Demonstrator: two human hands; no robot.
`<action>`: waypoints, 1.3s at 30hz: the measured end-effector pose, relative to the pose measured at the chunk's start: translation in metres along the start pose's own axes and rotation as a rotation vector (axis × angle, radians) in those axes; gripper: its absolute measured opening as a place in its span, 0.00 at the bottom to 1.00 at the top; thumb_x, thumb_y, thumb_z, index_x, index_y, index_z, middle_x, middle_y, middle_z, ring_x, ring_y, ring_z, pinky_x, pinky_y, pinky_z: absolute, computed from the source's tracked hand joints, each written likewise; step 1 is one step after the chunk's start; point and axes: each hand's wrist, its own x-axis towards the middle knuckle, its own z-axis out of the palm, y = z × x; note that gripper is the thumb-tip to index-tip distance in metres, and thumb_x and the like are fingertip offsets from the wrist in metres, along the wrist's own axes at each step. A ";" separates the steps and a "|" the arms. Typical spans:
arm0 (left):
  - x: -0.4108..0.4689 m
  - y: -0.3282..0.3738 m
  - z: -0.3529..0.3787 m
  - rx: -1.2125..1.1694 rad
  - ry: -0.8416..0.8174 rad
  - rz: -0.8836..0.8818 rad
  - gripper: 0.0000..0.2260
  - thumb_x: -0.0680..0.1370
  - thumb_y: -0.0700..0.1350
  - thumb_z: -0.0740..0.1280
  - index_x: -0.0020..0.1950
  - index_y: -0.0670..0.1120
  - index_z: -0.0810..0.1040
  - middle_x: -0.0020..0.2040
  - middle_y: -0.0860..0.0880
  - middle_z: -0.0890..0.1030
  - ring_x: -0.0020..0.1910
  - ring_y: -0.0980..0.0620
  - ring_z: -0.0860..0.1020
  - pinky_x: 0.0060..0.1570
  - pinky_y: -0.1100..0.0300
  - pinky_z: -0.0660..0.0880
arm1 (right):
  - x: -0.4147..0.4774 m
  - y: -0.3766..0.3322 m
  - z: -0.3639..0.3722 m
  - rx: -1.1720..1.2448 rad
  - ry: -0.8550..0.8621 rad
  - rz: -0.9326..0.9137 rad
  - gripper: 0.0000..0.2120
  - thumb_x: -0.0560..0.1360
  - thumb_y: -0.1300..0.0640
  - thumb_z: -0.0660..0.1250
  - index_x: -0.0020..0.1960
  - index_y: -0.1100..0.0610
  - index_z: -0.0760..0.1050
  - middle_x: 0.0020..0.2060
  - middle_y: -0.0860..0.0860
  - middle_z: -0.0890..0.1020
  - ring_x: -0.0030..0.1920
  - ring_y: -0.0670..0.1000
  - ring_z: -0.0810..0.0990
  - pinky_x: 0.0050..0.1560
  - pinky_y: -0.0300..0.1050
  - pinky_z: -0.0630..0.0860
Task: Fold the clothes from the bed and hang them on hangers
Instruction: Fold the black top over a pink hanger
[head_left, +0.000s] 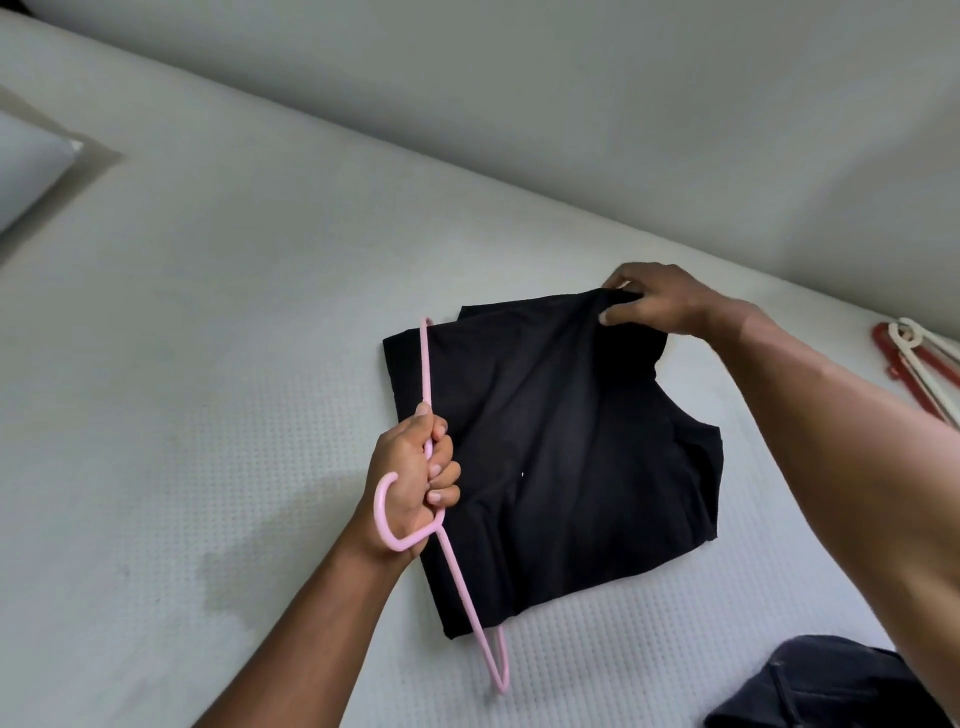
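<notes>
A black folded garment (561, 457) lies on the white bed (208, 389). My left hand (415, 473) grips a pink hanger (462, 587) by its neck, at the garment's left edge, with the hook curving round my wrist. The hanger's long bar runs along that edge, from above my fist down past the garment's near corner. My right hand (660, 301) pinches the garment's far corner and lifts it a little off the bed.
A red hanger (891, 358) and a white hanger (922, 364) lie together at the bed's right edge. Another dark garment (831, 686) sits at the bottom right. A white pillow (31, 166) lies at the far left. A grey wall runs behind the bed.
</notes>
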 end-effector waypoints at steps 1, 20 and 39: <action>0.001 0.001 0.000 0.008 -0.002 0.000 0.18 0.88 0.49 0.55 0.39 0.45 0.68 0.25 0.50 0.61 0.20 0.57 0.56 0.20 0.67 0.55 | 0.002 0.003 -0.003 -0.036 -0.020 0.018 0.09 0.72 0.48 0.75 0.49 0.51 0.81 0.44 0.48 0.83 0.49 0.52 0.79 0.44 0.46 0.72; 0.004 -0.002 0.005 -0.009 -0.019 -0.039 0.17 0.87 0.48 0.54 0.39 0.47 0.67 0.25 0.51 0.61 0.20 0.57 0.57 0.18 0.67 0.55 | -0.067 0.041 0.052 0.451 0.855 0.339 0.11 0.80 0.53 0.66 0.60 0.54 0.78 0.46 0.48 0.84 0.46 0.47 0.80 0.51 0.37 0.72; 0.000 -0.008 0.011 0.045 0.016 -0.050 0.18 0.88 0.50 0.53 0.40 0.48 0.66 0.25 0.52 0.61 0.19 0.58 0.57 0.17 0.67 0.55 | -0.249 0.046 0.172 1.022 0.707 0.799 0.07 0.75 0.61 0.78 0.46 0.61 0.81 0.39 0.59 0.86 0.37 0.55 0.88 0.42 0.49 0.86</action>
